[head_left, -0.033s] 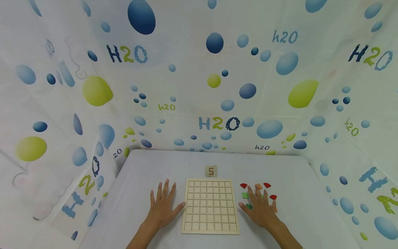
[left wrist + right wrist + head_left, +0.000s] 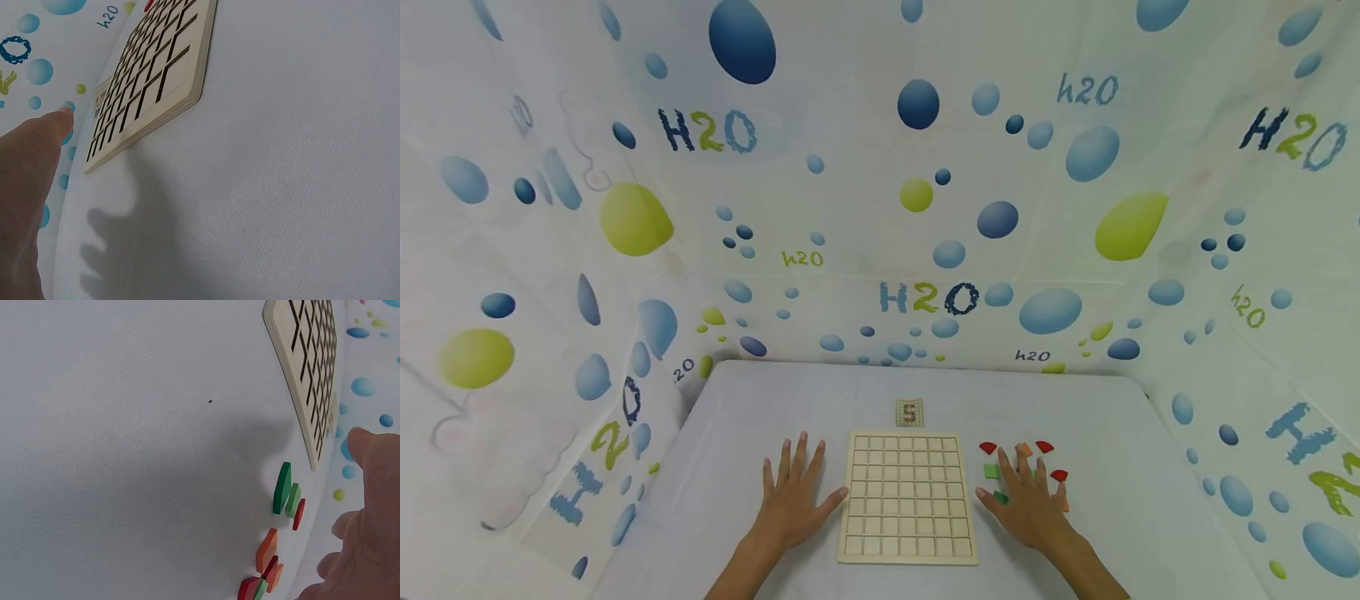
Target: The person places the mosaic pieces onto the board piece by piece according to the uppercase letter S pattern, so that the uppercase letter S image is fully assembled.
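Fingers spread, my left hand (image 2: 792, 504) is just left of a pale wooden grid board (image 2: 908, 497), its thumb near the board's edge. My right hand (image 2: 1028, 507), also with fingers spread and nothing gripped, is over small flat colored pieces to the board's right. Around it show red wedge pieces (image 2: 1045, 447), a light green square (image 2: 992, 471), an orange piece (image 2: 1023, 449) and a dark green piece (image 2: 1001, 497). The hand partly hides several pieces. In the right wrist view, the dark green piece (image 2: 282, 489) lies flat, apart from the thumb.
A small gridded card (image 2: 909, 413) with a brownish S-like mark lies beyond the board's far edge. White cloth covers the table (image 2: 760, 400). A curtain (image 2: 850, 208) printed with bubbles and H2O lettering encloses the back and both sides.
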Available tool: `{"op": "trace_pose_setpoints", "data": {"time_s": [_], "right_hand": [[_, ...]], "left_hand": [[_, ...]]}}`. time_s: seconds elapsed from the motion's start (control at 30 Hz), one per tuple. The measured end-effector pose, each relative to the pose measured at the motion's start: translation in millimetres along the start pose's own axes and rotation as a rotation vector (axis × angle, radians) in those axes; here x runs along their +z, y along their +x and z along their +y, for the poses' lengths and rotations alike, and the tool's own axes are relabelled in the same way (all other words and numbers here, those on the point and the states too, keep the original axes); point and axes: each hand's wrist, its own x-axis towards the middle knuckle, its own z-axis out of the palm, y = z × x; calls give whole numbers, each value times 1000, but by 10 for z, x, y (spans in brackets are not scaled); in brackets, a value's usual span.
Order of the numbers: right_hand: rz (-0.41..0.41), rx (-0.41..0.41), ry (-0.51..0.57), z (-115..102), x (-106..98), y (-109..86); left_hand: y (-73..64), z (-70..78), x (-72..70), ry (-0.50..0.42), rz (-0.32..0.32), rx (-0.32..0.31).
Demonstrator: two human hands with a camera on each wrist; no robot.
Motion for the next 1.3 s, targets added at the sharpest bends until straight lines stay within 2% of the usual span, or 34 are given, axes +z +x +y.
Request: {"op": "trace_pose_setpoints", "data": {"time_s": [0.2, 0.37, 0.6, 0.8, 0.93, 1.13, 1.3], "right_hand": [[-7, 3, 5, 31, 43, 18], [23, -10, -15, 83, 38, 65], [77, -9, 73, 291, -59, 161], [123, 0, 173, 612, -201, 320], [117, 20, 181, 800, -286, 487], [70, 21, 175, 1006, -271, 704], [84, 1, 195, 1062, -235, 766]], "left_hand": [[-20, -6, 1, -5, -8, -2], [-32, -3, 8, -26, 5, 3], [-33, 26, 5, -54, 37, 40], [-17, 57, -8, -56, -8, 51], [16, 40, 30, -40, -22, 78], [48, 21, 69, -69, -64, 109], [78, 14, 62, -111, -94, 153]]}}
